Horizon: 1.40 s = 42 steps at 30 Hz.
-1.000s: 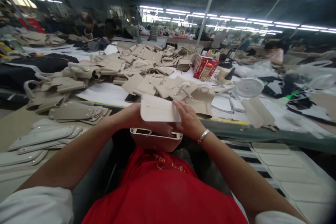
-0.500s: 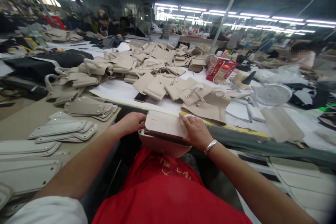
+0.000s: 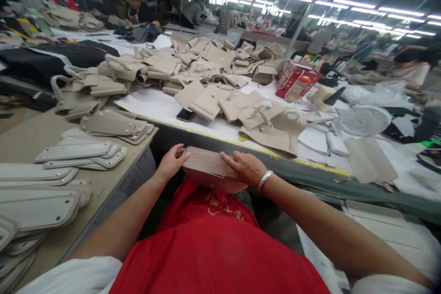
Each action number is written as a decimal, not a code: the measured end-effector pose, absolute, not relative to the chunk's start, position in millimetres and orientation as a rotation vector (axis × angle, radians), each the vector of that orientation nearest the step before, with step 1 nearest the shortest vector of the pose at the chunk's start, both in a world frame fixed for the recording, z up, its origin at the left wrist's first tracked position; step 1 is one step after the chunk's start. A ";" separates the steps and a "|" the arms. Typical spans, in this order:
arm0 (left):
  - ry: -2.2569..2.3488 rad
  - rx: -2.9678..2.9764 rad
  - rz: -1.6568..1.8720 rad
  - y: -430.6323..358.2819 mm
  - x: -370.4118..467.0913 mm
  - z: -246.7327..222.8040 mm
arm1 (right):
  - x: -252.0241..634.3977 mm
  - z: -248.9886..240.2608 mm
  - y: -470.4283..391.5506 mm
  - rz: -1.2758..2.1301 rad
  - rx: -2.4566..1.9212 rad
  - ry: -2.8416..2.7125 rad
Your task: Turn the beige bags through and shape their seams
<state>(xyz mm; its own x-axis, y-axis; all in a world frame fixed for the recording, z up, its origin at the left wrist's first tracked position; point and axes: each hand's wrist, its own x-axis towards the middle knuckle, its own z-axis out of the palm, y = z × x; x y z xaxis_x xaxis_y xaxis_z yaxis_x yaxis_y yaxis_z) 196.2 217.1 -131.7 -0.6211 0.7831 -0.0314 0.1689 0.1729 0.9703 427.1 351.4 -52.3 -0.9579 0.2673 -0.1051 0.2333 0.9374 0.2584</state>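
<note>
A beige leather handbag (image 3: 206, 161) rests at my lap against the red apron (image 3: 213, 239), its flap side up and a narrow gap along the side facing me. On its right end, my right hand (image 3: 246, 169) is closed, with fingers lying over the top panel. My left hand (image 3: 173, 161) is at the left corner, thumb against the edge and fingers curled; their hold is partly hidden. Across the table edge lies a heap of similar beige bag pieces (image 3: 220, 57) with handles and small metal fittings.
Stacked pale strips with rivets (image 3: 74, 150) lie on the board (image 3: 103, 188) to my left. A phone (image 3: 185, 115) pokes out under the bag pieces. Further right are a red box (image 3: 298, 78) and a clear round dish (image 3: 363, 119). A co-worker (image 3: 136, 7) sits across the table.
The handbag's raised flap has come down, nearly closing the dark opening. My left hand has shifted slightly outward at the left corner; my right fingers have moved further over the top.
</note>
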 end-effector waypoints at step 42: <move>1.538 2.627 0.060 261.0 255.9 -95.2 | 488.9 -71.7 410.5 -1.620 1.131 1.807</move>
